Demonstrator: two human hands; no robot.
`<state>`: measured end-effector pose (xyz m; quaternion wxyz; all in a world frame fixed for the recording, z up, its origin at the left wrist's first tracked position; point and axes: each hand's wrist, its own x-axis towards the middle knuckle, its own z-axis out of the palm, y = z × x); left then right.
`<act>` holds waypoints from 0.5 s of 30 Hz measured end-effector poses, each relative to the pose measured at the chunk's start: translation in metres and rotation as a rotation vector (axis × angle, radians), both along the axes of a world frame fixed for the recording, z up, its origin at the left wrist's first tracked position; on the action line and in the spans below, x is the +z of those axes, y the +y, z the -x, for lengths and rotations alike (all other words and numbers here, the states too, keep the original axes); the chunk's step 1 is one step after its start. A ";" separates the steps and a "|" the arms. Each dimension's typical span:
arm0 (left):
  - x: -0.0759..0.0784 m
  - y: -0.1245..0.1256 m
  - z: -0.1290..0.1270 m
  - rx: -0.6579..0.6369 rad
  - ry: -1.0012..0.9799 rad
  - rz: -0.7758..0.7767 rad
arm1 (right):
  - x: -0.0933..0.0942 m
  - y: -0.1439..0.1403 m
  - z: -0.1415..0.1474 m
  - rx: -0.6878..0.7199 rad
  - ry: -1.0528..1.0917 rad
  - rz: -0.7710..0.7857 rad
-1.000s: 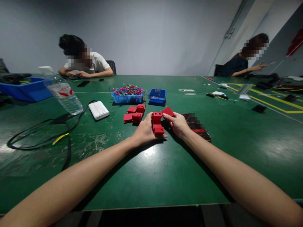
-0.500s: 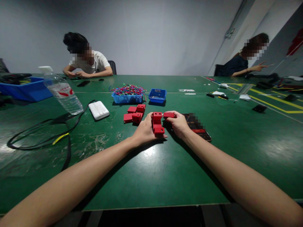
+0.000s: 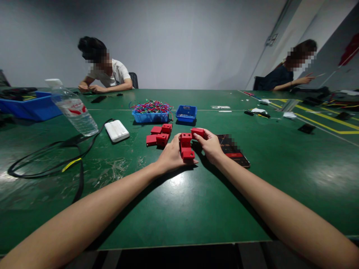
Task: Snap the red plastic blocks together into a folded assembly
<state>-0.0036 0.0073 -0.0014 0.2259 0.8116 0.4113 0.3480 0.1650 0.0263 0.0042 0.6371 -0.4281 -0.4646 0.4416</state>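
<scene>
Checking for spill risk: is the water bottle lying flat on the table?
No, the bottle stands tilted on the table, cap end up.

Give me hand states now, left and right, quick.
Left hand: closed on the stacked red blocks, steadying them on the green table.
Right hand: closed on a flat red piece beside the stack's top.

Bare green surface (image 3: 179, 209) lay open between my arms and out to my right, while red blocks (image 3: 159, 135) crowded my left hand (image 3: 171, 155), a phone (image 3: 234, 150) lay just beside my right hand (image 3: 211, 146), and two blue trays (image 3: 168, 114) stood ahead.
</scene>
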 end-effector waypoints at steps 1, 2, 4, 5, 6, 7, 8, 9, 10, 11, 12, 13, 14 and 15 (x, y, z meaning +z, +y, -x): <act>0.000 0.000 0.000 0.001 0.001 0.000 | 0.000 0.000 0.000 -0.016 -0.005 -0.014; 0.000 0.000 0.000 0.001 0.001 -0.002 | 0.000 0.000 -0.001 -0.027 -0.012 -0.020; -0.001 0.000 0.000 0.001 0.001 -0.006 | 0.001 -0.001 -0.002 -0.024 -0.038 -0.013; -0.001 0.000 0.000 0.000 0.000 -0.009 | 0.001 -0.001 -0.002 -0.013 -0.054 -0.003; -0.001 0.001 0.000 -0.001 0.000 -0.013 | 0.002 -0.002 -0.002 -0.001 -0.068 0.005; -0.001 0.001 0.000 -0.003 0.000 -0.016 | 0.002 -0.002 -0.002 0.006 -0.080 0.006; -0.001 0.001 0.000 -0.004 0.000 -0.018 | 0.001 -0.003 -0.003 0.008 -0.088 0.002; -0.001 0.001 0.000 -0.006 -0.001 -0.019 | 0.001 -0.002 -0.003 0.005 -0.091 -0.005; -0.001 0.001 0.000 -0.007 -0.002 -0.018 | -0.001 -0.002 -0.003 0.002 -0.093 -0.009; -0.001 0.001 0.000 -0.007 -0.003 -0.017 | -0.002 0.000 -0.004 -0.002 -0.098 -0.009; -0.001 0.001 0.000 -0.007 -0.004 -0.014 | -0.004 0.002 -0.004 -0.006 -0.107 -0.004; -0.001 0.001 0.000 -0.006 -0.006 -0.013 | -0.007 0.004 -0.005 -0.010 -0.120 0.005; -0.001 0.001 -0.001 -0.007 -0.006 -0.013 | -0.009 0.006 -0.007 -0.015 -0.145 0.010; -0.001 0.001 -0.001 -0.007 -0.007 -0.013 | -0.012 0.008 -0.008 -0.027 -0.169 0.012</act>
